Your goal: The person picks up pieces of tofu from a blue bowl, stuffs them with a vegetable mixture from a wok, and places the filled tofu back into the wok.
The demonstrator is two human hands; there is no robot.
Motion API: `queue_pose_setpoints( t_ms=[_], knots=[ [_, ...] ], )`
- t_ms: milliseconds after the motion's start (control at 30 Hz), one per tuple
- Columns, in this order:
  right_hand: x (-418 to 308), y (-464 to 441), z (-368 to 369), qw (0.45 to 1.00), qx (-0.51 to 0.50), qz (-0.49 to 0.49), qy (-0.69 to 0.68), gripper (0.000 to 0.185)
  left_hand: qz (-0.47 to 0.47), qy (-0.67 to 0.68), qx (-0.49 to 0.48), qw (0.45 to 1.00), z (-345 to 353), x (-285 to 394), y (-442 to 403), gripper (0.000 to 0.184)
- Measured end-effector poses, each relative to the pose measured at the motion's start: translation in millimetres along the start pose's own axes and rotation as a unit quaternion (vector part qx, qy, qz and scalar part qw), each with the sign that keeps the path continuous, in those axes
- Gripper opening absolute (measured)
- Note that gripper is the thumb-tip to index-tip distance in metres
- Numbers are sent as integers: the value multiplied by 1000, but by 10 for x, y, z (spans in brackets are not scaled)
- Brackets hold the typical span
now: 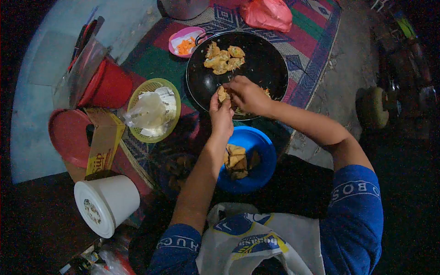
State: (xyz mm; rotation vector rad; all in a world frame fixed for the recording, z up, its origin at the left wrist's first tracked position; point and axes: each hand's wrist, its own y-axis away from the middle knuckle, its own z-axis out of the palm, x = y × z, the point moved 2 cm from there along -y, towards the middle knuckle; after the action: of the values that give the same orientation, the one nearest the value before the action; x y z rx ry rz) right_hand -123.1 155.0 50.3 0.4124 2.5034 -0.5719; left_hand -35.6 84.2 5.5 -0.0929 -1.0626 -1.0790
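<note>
My left hand (221, 114) holds a small golden-brown piece of fried tofu (222, 94) over the near edge of a wide black wok (263, 55). Right beside it, my right hand (249, 95) has its fingers pinched together at the tofu; what they hold, if anything, is hidden. Several stuffed-looking tofu pieces (224, 59) lie in the far left part of the wok. Shreds of pale filling (266, 92) show at its right side, partly behind my right hand. Closer to me, a blue bowl (266, 140) holds more fried tofu (236, 158).
A pink dish (175, 36) with orange pieces touches the wok's left side. Left of the wok stand a yellow-green basket (176, 114) with paper and a plastic bag, a red bucket (110, 85), a cardboard box (103, 142) and a lidded white bucket (121, 197). A red plastic bag (266, 16) lies behind.
</note>
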Motion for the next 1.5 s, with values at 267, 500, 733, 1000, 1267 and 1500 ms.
queue_pose_setpoints(
  t_ms=[267, 500, 733, 1000, 1267, 1500],
  knots=[
    [-92, 148, 80, 990, -39, -66, 121, 35, -45, 59, 20, 997, 10, 93, 54, 37],
    [-15, -48, -5, 995, -49, -26, 78, 16, -10, 46, 0, 999, -42, -31, 13, 34],
    [236, -30, -225, 967, -10, 191, -166, 13, 13, 120, -22, 992, -87, 63, -32, 35],
    [137, 105, -87, 997, -46, 34, 60, 20, 22, 81, -4, 996, 3, -10, 21, 37],
    [-79, 27, -141, 993, -74, 31, 87, 19, 7, 46, 9, 999, -10, 26, 37, 37],
    [-8, -54, -40, 977, -111, 82, 161, 20, -5, 32, -5, 999, -20, -21, 51, 34]
  ],
)
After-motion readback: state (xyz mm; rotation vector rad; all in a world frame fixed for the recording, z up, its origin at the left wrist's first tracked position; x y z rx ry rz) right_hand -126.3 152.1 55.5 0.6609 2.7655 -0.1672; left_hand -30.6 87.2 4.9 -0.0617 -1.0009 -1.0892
